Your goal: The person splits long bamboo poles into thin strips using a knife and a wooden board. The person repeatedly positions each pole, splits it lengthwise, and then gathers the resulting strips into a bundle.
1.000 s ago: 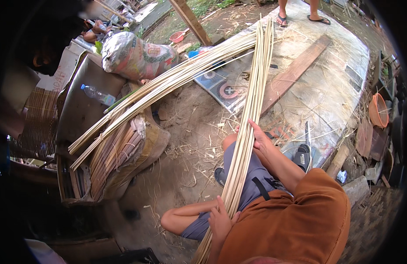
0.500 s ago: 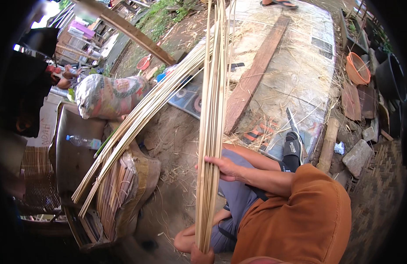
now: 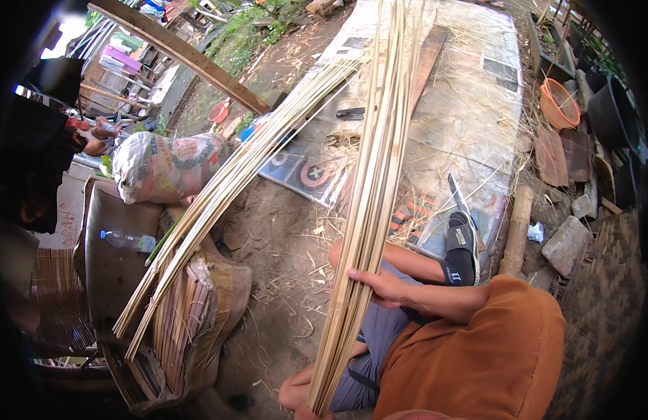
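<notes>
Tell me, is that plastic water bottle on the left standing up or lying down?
Lying down. The water bottle rests on its side on the brown chair seat, its cap end pointing left, beside the leaning pile of bamboo strips.

Bamboo strips [image 3: 369, 189]: pale split wood, matt, fibrous. Second bundle [image 3: 219, 196]: same. Sack [image 3: 166, 166]: woven plastic, printed, slightly glossy. Bottle [image 3: 128, 241]: clear plastic. Basin [image 3: 558, 103]: orange plastic. Plank [image 3: 425, 59]: rough weathered wood. Sandal [image 3: 462, 245]: black rubber

A single head-worn fisheye camera is looking steeply down from close above the seated person's lap, facing forward over the bare dirt ground [image 3: 282, 231] toward a pale straw-littered concrete slab [image 3: 471, 119], whose straight edges are bending near the rim.
</notes>
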Available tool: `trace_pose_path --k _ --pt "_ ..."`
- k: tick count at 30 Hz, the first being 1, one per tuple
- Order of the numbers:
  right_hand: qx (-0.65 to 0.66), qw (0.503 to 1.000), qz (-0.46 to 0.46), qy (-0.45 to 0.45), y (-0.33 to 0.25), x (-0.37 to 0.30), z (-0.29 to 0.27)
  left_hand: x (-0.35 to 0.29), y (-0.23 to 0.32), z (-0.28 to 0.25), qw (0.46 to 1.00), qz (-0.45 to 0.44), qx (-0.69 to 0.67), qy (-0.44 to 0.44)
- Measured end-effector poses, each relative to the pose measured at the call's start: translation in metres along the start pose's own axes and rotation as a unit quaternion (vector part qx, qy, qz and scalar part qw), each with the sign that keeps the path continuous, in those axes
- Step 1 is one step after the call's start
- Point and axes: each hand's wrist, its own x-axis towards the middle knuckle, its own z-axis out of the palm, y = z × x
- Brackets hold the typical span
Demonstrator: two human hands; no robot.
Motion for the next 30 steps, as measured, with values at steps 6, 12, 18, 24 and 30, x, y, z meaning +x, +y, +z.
trace_pose_path --k 6,12,18,24,30 --pt "-0.115 0.983 -0.058 0.129 -0.057 -0.012 -0.039 -0.014 0.04 0.053 0.915 0.093 0.331 0.21" --pt "-0.1 0.95 -0.219 0.198 -0.14 0.006 -0.101 0.015 0.09 0.119 0.8 0.237 0.49 0.255" --pt "-0.152 0.886 -0.137 0.417 -0.175 0.019 -0.191 0.085 0.122 0.176 0.845 0.197 0.488 0.098" --pt "-0.327 0.829 -0.161 0.425 -0.149 0.014 -0.237 0.09 0.082 0.192 0.875 0.206 0.435 0.061" --pt "-0.789 0.27 -0.334 0.44 -0.149 0.018 -0.179 0.101 0.085 0.175 0.897 0.249 0.358 0.074"
